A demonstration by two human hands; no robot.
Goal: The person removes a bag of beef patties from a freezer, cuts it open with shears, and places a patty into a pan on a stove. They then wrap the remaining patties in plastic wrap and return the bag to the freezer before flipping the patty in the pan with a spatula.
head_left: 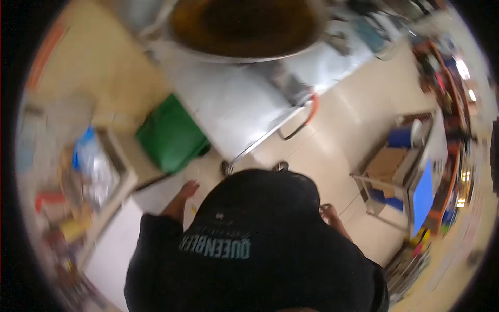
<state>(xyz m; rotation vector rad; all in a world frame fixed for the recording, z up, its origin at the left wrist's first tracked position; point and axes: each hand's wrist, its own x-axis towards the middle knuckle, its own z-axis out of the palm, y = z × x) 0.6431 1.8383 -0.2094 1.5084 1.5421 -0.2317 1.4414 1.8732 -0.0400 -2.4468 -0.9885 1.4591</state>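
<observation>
My left hand (191, 188) hangs beside my black shirt, over the floor near a green bag-like object (173, 134). Its fingers look loosely apart, though blurred, and I see nothing in them. On the other side, my right hand (328, 210) is low against the shirt, partly covered by it. The fingers there seem bent, but blur hides whether they hold anything. Neither hand touches the metal table on wheels (228, 114) in front of me. A large round vessel with a brown inside (244, 26) looms at the top edge.
An orange-and-black curved handle (312, 109) sticks out at the metal table's corner. To the right stands a rack (374, 190) with cardboard and a blue panel (422, 197). Clear plastic wrap (99, 171) lies at left, near a white surface (117, 252). Loaded shelves (452, 119) line the far right.
</observation>
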